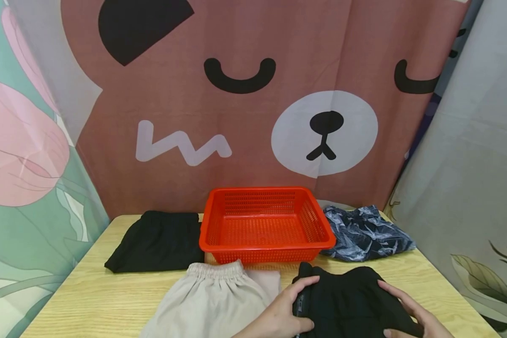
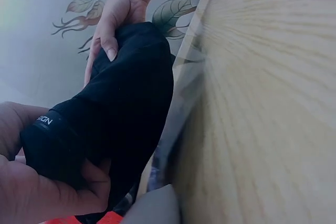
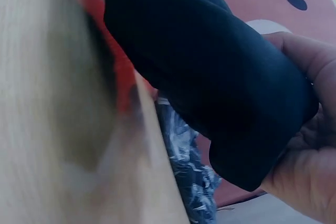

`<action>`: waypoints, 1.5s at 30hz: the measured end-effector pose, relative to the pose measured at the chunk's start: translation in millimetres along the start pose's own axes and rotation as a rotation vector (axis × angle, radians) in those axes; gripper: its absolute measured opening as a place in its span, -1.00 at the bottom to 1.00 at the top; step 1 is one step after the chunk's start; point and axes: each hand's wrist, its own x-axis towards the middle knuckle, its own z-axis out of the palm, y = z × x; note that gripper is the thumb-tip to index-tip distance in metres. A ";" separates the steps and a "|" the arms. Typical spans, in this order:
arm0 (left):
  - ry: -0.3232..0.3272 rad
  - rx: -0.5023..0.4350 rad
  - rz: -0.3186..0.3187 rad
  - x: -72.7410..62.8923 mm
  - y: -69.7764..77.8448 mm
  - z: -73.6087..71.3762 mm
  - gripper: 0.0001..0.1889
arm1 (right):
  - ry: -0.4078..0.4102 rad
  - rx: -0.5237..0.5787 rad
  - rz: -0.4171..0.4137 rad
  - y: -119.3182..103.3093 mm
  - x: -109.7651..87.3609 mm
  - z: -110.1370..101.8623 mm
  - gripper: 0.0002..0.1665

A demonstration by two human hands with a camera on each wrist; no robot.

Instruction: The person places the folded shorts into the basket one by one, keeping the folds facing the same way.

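Both hands hold a folded black garment (image 1: pixel 346 300) at the front right of the table. On its left side the left hand (image 1: pixel 285 310) grips the edge between thumb and fingers, beside a strip with small lettering. At the opposite side, the right hand (image 1: pixel 420 314) pinches the other edge. The left wrist view shows the black garment (image 2: pixel 126 87) raised off the wood, with white letters near the left hand (image 2: pixel 47 187). In the right wrist view the right hand (image 3: pixel 310 171) wraps the garment's end. Just left lies a beige garment (image 1: pixel 211 300) with a gathered elastic waist.
A red plastic basket (image 1: pixel 262 247) stands at the back middle of the wooden table (image 1: pixel 88 295). Folded black cloth (image 1: pixel 158 241) lies to its left, a blue-grey patterned garment (image 1: pixel 365 234) to its right. Pale pink cloth (image 1: pixel 268 281) shows behind the beige garment. Printed curtains (image 1: pixel 173 188) hang behind.
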 end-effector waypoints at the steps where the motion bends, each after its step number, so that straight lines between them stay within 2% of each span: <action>1: -0.002 0.009 0.006 -0.3 1.5 -0.6 -0.16 | 0.007 -0.011 0.001 -1.3 -0.9 -0.6 0.03; 7: -0.004 0.068 0.049 -3.0 9.5 -3.1 -0.16 | 0.015 -0.060 0.009 -8.7 -4.5 -8.3 0.03; 10: -0.017 0.070 0.083 -4.9 12.7 -4.4 -0.17 | 0.020 -0.075 0.014 -10.4 -5.3 -11.6 0.03; 13: -0.039 0.058 0.103 -7.0 15.9 -6.1 -0.18 | 0.030 -0.084 -0.016 -9.7 -5.9 -14.1 0.04; 19: -0.050 0.039 0.091 -10.6 23.9 -9.9 -0.18 | 0.065 -0.068 -0.076 -11.6 -8.0 -15.5 0.04; 25: -0.034 0.048 0.054 -14.1 32.9 -15.6 -0.17 | 0.123 -0.108 -0.141 -29.2 -10.2 -16.2 0.03; 27: -0.034 0.022 0.043 -15.6 36.3 -18.5 -0.17 | 0.123 -0.112 -0.138 -36.3 -10.5 -16.8 0.01; 30: -0.045 -0.031 0.032 -17.2 41.7 -22.6 -0.17 | 0.156 -0.174 -0.163 -45.6 -12.1 -17.4 0.01; 36: -0.028 -0.062 0.113 -18.4 48.1 -32.1 -0.17 | 0.239 -0.254 -0.247 -62.6 -12.7 -13.6 0.04; 42: -0.040 -0.167 0.142 -18.1 53.9 -46.9 -0.19 | 0.226 -0.233 -0.267 -84.8 -8.7 -8.6 0.06; 45: -0.061 -0.234 0.175 -16.0 56.3 -53.1 -0.19 | 0.212 -0.209 -0.233 -96.5 -6.0 -7.5 0.07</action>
